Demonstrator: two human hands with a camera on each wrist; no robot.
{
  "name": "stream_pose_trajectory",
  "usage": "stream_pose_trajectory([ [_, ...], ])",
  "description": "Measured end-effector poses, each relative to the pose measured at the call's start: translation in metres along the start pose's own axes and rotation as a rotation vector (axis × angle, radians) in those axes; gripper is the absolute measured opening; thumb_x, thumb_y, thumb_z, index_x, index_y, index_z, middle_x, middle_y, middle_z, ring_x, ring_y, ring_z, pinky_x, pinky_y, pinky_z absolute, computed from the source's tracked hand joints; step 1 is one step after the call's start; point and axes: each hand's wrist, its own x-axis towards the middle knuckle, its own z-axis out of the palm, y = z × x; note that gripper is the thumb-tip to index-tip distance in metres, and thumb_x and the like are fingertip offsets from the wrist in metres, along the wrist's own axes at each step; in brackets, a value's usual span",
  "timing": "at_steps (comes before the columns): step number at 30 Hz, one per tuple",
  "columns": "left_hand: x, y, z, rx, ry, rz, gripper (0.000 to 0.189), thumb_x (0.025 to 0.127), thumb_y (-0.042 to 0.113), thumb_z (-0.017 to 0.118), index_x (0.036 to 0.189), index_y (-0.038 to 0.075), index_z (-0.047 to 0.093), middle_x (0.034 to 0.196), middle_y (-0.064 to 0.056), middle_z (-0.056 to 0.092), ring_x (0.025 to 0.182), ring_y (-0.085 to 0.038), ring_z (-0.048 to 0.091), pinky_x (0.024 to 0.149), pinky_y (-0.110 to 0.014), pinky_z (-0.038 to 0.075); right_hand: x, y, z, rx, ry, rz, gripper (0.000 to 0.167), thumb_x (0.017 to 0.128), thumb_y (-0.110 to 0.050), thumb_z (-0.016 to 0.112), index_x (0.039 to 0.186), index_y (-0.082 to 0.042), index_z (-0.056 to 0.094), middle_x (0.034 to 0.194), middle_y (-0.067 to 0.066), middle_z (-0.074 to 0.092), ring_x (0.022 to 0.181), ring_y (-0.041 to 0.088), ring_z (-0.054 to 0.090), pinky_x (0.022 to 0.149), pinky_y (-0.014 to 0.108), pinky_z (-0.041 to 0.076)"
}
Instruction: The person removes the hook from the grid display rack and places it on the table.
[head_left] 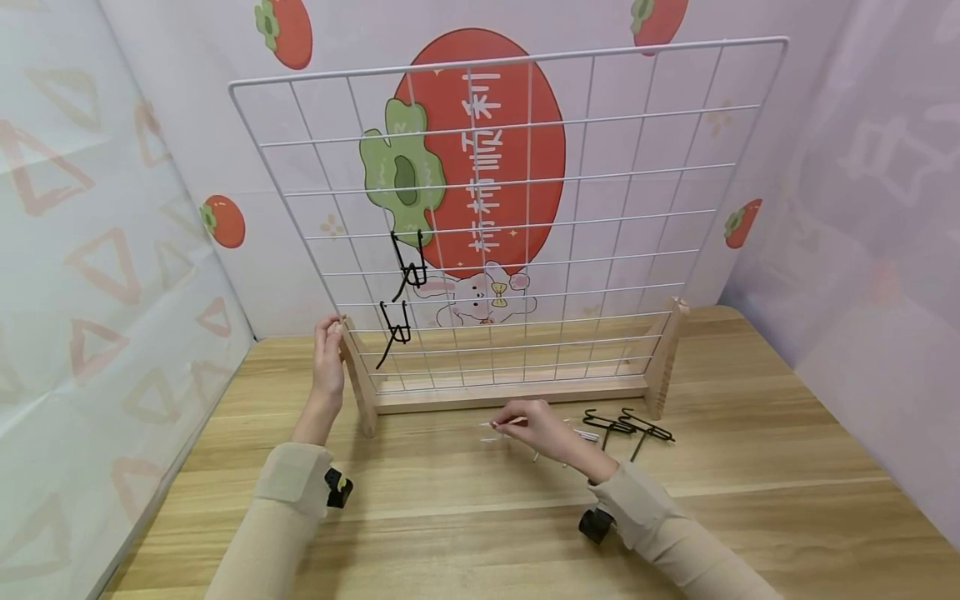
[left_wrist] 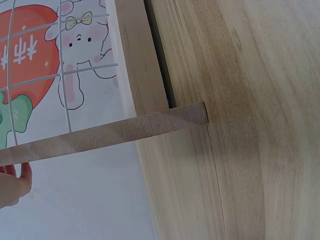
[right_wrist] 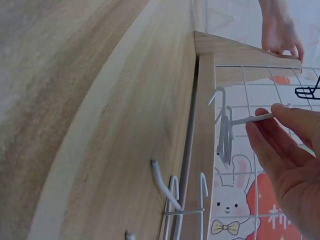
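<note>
A white wire grid [head_left: 510, 61] stands in a wooden stand [head_left: 517, 398]. My left hand [head_left: 327, 367] grips the top of the stand's left upright, its fingers bent at the wood. In front of the base, my right hand [head_left: 546, 429] pinches a white wire hook by its straight prong. That hook [right_wrist: 226, 135] shows clearly in the right wrist view, held just above the table. Two black hooks, an upper one [head_left: 414, 275] and a lower one [head_left: 400, 333], hang on the grid's left part.
More white hooks [right_wrist: 172, 210] lie on the wooden table [head_left: 450, 533], partly hidden behind my right hand in the head view. Two black hooks [head_left: 615, 425] lie to its right. A printed cloth [head_left: 840, 208] encloses the table's back and sides.
</note>
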Motion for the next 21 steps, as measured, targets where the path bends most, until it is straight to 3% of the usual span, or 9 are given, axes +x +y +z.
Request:
stream_pose_trajectory([
  [21,-0.001,0.001,0.001,-0.005,-0.007,0.012,0.016,0.097,0.027,0.027,0.109,0.022,0.035,0.114,0.005,0.034,0.101,-0.01,0.033,0.085,-0.03,0.025,-0.004,0.011,0.005,-0.041,-0.032,-0.023,0.006,0.08,0.003,0.06,0.085,0.004,0.063,0.086,0.01,0.063,0.081,0.019,0.061,0.071,0.023,0.048],
])
